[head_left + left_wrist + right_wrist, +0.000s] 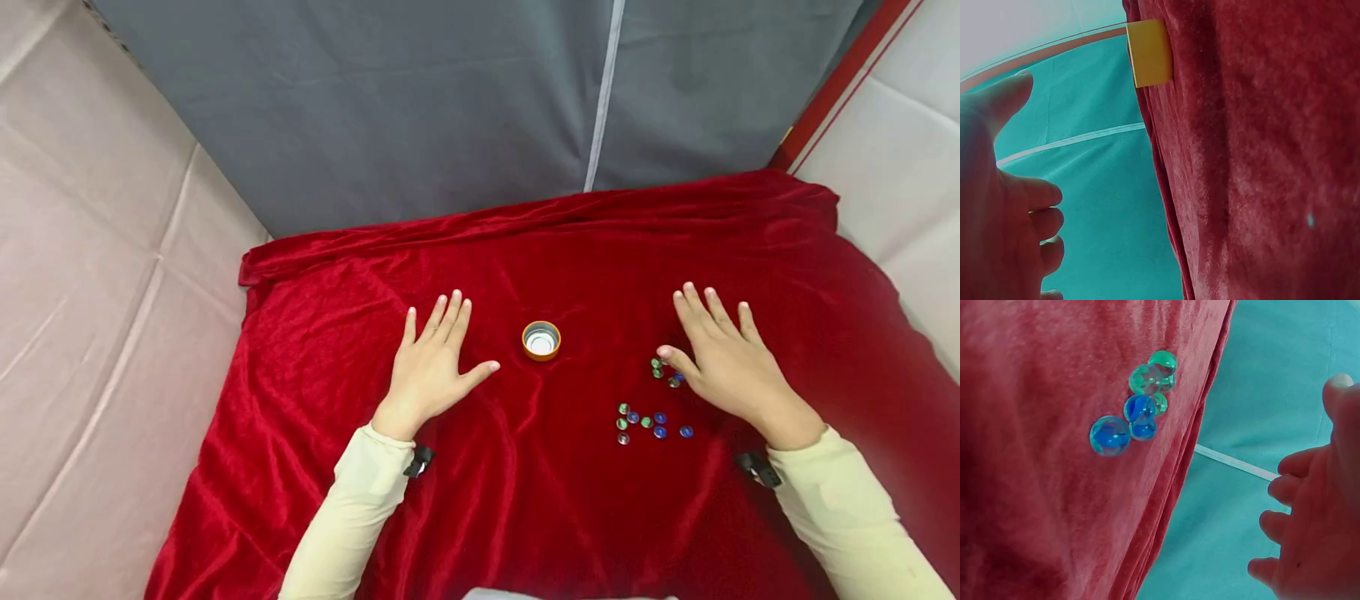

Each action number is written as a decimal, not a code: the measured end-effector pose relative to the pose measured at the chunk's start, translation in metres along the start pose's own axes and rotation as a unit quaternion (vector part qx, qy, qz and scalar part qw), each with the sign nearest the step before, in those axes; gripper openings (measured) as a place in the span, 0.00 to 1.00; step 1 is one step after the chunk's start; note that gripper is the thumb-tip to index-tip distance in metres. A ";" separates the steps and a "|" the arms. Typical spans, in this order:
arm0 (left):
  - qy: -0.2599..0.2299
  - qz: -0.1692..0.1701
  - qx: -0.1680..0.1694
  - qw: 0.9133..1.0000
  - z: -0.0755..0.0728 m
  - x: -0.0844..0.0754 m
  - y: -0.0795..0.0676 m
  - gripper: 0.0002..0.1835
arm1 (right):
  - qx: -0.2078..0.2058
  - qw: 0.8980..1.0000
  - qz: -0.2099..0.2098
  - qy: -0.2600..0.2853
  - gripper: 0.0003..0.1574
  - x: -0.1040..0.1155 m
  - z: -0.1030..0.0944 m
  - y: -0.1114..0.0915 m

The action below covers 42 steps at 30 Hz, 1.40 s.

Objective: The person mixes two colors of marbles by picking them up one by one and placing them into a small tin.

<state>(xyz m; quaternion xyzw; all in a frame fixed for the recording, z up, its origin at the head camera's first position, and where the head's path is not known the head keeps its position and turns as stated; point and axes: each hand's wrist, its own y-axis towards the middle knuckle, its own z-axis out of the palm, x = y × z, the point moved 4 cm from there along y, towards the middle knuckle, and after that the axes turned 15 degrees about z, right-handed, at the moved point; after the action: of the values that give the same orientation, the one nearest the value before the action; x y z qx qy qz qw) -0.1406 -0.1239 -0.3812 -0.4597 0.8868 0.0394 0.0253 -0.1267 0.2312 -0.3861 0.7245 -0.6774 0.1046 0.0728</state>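
Observation:
My left hand is held over the cloth with its fingers straight and thumb spread, gripping nothing. To its right stands a small round jar lid or shallow tin with an orange rim, its pale inside facing up. In the left wrist view the orange-yellow side of that tin shows beyond the thumb. My right hand, also flat and bare, hovers beside loose glass marbles. Several are blue, green or clear; a few lie near its thumb. The right wrist view shows a blue marble in a line with others.
A wrinkled red velvet cloth covers the table and bunches up along the far edge. Behind it hangs a grey curtain with a pale vertical strip. Light padded panels close in the left and right sides.

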 end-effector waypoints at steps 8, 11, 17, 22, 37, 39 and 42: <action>-0.014 0.003 0.014 1.000 0.007 0.000 0.005 0.49 | 0.005 1.000 0.008 0.002 0.48 -0.006 0.005 -0.001; -0.026 0.017 0.014 0.999 0.010 -0.002 0.008 0.49 | 0.010 1.000 0.015 0.003 0.48 -0.011 0.007 -0.006; -0.032 0.023 0.012 0.999 0.015 -0.007 0.014 0.50 | 0.016 0.999 0.028 0.009 0.50 -0.021 0.009 -0.013; -0.047 0.029 0.016 0.998 0.018 -0.008 0.018 0.49 | 0.003 1.000 0.026 0.013 0.49 -0.028 0.011 -0.017; -0.148 0.070 0.030 0.986 0.033 -0.007 0.036 0.47 | 0.004 0.999 0.041 0.033 0.49 -0.045 0.017 -0.030; -0.170 0.072 0.033 0.982 0.034 -0.008 0.038 0.48 | 0.005 0.998 0.044 0.036 0.50 -0.047 0.018 -0.033; -0.204 0.072 0.034 0.976 0.035 -0.009 0.042 0.50 | 0.006 0.998 0.045 0.037 0.50 -0.050 0.021 -0.036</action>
<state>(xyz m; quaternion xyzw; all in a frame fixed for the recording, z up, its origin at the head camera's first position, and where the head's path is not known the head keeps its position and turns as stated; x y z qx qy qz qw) -0.1693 -0.0898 -0.4134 -0.3755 0.8947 0.1035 0.2187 -0.0924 0.2772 -0.4177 0.6891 -0.7057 0.1390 0.0886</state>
